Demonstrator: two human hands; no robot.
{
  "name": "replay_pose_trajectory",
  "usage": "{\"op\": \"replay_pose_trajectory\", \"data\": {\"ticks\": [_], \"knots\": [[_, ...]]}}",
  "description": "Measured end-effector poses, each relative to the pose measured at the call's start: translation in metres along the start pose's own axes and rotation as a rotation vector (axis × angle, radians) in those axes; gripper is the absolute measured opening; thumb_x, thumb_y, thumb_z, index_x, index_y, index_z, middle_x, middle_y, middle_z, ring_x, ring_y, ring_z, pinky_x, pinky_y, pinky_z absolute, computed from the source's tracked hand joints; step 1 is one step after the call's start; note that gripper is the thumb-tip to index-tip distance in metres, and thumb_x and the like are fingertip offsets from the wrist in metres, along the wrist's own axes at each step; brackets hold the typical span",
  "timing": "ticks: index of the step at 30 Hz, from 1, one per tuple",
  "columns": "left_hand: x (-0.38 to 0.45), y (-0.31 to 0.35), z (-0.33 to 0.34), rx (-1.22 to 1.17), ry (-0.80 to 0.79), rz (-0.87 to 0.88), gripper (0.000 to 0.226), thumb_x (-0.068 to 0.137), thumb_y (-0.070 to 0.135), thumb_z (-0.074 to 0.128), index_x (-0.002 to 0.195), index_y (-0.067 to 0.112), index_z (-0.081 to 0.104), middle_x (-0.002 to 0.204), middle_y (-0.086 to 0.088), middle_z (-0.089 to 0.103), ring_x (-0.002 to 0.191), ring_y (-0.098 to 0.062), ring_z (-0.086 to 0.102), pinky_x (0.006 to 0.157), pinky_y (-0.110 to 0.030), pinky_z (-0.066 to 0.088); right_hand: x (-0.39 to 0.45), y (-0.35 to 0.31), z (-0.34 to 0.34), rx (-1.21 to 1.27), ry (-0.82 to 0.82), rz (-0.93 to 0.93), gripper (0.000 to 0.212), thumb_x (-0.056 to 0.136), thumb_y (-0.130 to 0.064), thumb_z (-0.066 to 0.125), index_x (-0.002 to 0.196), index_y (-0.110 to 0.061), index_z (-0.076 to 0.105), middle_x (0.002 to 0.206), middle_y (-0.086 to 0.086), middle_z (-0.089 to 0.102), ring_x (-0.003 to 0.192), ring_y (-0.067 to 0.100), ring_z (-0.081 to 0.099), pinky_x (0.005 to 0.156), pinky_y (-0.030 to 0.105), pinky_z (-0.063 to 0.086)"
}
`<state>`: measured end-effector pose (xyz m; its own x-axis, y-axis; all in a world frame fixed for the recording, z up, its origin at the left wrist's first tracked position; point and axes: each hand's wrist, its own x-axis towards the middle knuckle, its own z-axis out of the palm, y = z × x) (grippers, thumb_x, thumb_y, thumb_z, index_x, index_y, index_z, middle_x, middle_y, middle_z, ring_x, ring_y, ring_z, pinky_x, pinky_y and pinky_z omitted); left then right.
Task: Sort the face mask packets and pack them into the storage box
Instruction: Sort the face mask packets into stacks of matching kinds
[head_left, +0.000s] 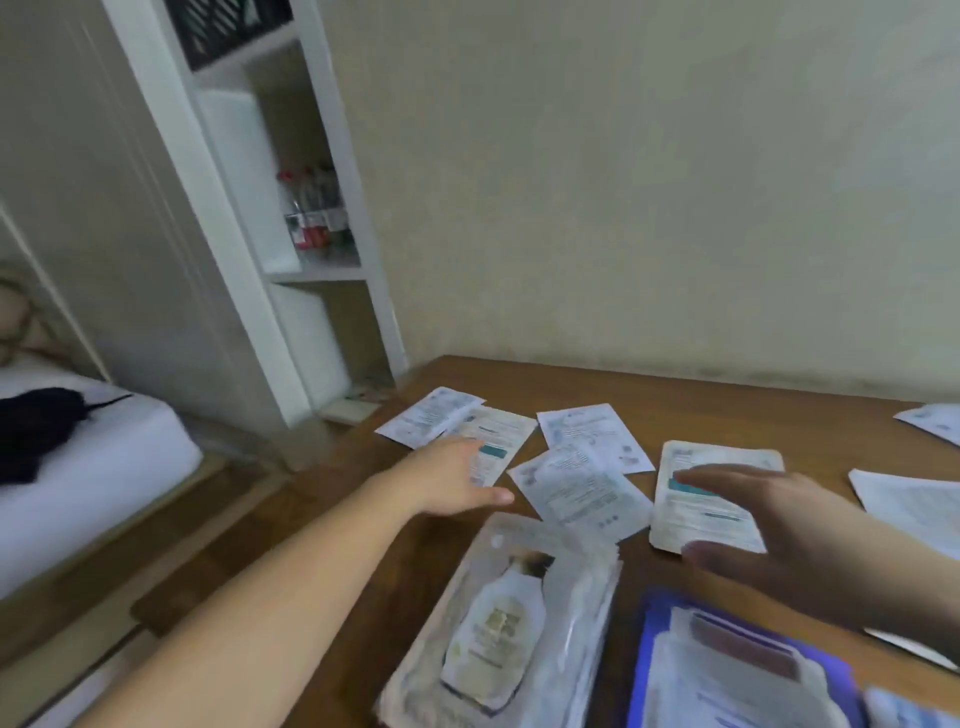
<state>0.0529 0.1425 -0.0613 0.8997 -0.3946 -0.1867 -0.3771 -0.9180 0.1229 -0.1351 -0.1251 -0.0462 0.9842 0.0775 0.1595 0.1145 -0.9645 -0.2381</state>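
Two hands (open), scattered packets

Both hands reach forward with fingers straight, left hand farther out than right hand.

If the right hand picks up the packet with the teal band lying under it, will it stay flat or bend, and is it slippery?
The packet is probably light and floppy: it lies thin and flat on the table. Its surface looks smooth, so the right hand, spread open above it, may find it slippery. It should slide rather than roll.
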Motion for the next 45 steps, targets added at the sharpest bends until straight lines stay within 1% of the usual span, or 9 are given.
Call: {"op": "replay_pose_trajectory", "data": {"ticks": [4,11,17,22,25,29,35,41,45], "knots": [[0.003,-0.020,0.021,0.048,0.082,0.088,0.075,0.085,0.074,0.048,0.148,0.034,0.039,0.156,0.005,0.037,0.141,-0.019,0.035,0.112,-0.042,0.037,0.057,-0.031,0.015,0.016,-0.075,0.001,0.064,0.086,-0.059,0.057,0.144,-0.040,0.037,0.143,-0.018,0.046,0.128,0.005,0.045,0.098,0.017,0.034],[-0.002,-0.013,0.025,0.360,0.206,0.189,0.044,0.101,0.050,0.038,0.133,0.024,0.053,0.129,-0.010,0.060,0.112,-0.031,0.058,0.080,-0.040,0.050,0.116,-0.061,0.042,0.084,-0.190,-0.007,0.053,0.088,-0.050,0.061,0.137,-0.035,0.048,0.142,-0.014,0.050,0.129,0.011,0.047,0.101,0.023,0.040],[-0.001,-0.034,0.036,-0.069,0.215,-0.029,0.078,0.079,0.073,0.057,0.145,0.034,0.040,0.145,0.008,0.040,0.129,-0.020,0.035,0.102,-0.042,0.038,0.179,-0.075,0.058,0.050,-0.266,0.008,0.050,0.093,-0.038,0.058,0.140,-0.022,0.049,0.132,-0.003,0.060,0.107,0.016,0.058,0.085,0.022,0.048],[-0.006,-0.041,0.057,-0.104,0.259,-0.025,0.077,0.086,0.078,0.037,0.150,0.036,0.029,0.152,0.011,0.023,0.136,-0.019,0.021,0.114,-0.043,0.023,0.241,-0.086,0.083,0.087,-0.319,0.086,0.027,0.099,-0.033,0.045,0.113,-0.015,0.059,0.098,0.000,0.061,0.084,0.014,0.059,0.059,0.019,0.041],[-0.008,-0.041,0.059,-0.128,0.289,-0.031,0.075,0.085,0.078,0.039,0.149,0.038,0.031,0.153,0.012,0.023,0.137,-0.017,0.020,0.115,-0.042,0.021,0.260,-0.094,0.093,0.033,-0.276,0.104,0.021,0.098,-0.024,0.042,0.101,-0.013,0.060,0.093,0.002,0.060,0.075,0.013,0.055,0.056,0.019,0.040],[-0.006,-0.042,0.062,-0.139,0.341,-0.019,0.077,0.083,0.080,0.041,0.147,0.037,0.035,0.150,0.013,0.026,0.136,-0.015,0.021,0.114,-0.041,0.023,0.272,-0.097,0.096,0.043,-0.266,0.115,0.019,0.099,-0.026,0.042,0.094,-0.019,0.059,0.088,0.002,0.060,0.082,0.018,0.056,0.075,0.028,0.046],[-0.010,-0.043,0.063,-0.126,0.425,0.009,0.079,0.081,0.081,0.042,0.145,0.035,0.036,0.147,0.015,0.026,0.135,-0.014,0.021,0.114,-0.038,0.022,0.273,-0.091,0.093,0.256,-0.232,0.146,0.022,0.096,-0.020,0.049,0.077,-0.019,0.060,0.079,-0.003,0.061,0.065,0.008,0.056,0.050,0.017,0.041],[-0.024,-0.063,0.052,-0.072,0.466,0.307,0.091,0.075,0.084,0.047,0.150,0.038,0.026,0.155,0.020,0.018,0.144,-0.003,0.003,0.121,-0.043,-0.001,0.263,-0.069,0.061,0.741,-0.398,0.263,0.019,0.098,-0.023,0.054,0.113,-0.021,0.067,0.098,0.006,0.075,0.085,0.020,0.074,0.066,0.036,0.060],[-0.021,-0.088,0.049,0.134,0.736,0.542,0.072,0.081,0.068,0.056,0.143,0.031,0.045,0.154,0.010,0.038,0.142,-0.013,0.033,0.120,-0.050,0.014,0.251,-0.057,0.052,0.933,-0.574,0.354,0.025,0.098,-0.020,0.055,0.120,-0.013,0.063,0.108,0.010,0.074,0.099,0.027,0.071,0.085,0.046,0.058]]}}
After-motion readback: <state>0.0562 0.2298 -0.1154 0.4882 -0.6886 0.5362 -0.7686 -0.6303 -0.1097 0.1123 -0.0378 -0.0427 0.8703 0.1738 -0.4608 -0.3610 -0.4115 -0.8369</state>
